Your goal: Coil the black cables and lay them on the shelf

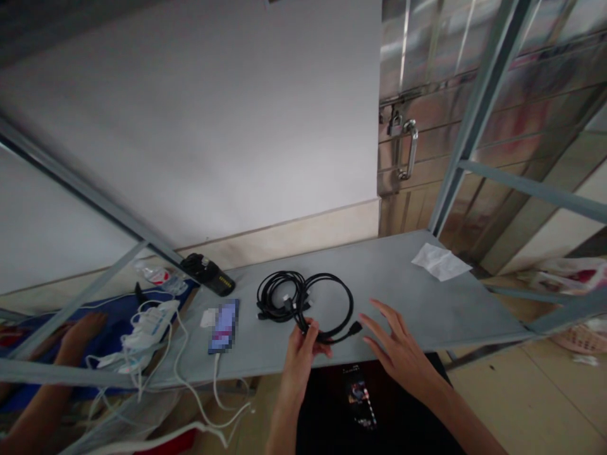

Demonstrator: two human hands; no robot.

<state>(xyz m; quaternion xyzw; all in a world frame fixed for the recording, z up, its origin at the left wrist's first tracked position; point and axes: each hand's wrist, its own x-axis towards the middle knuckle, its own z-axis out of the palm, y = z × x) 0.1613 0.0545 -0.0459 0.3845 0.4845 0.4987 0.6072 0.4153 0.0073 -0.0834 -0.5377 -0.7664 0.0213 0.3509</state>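
Observation:
My left hand (304, 344) pinches one side of a coiled black cable (351, 297) near the front edge of the grey table. The coil forms a loose ring, and its plug end (355, 327) sticks out to the right. My right hand (391, 338) is just right of that plug with fingers spread, apart from the cable and holding nothing. Behind and left of my left hand, more coiled black cables (270, 292) lie on the table, partly overlapped by the held ring. Several light connector ends show among them.
On the table (379, 268) are a lit phone (224, 326) on a white cable, a black device (208, 275) and a white sheet (441, 261). Metal frame posts (478, 114) rise at both sides. Another person's arm (71, 347) rests at left beside a white power strip (152, 328).

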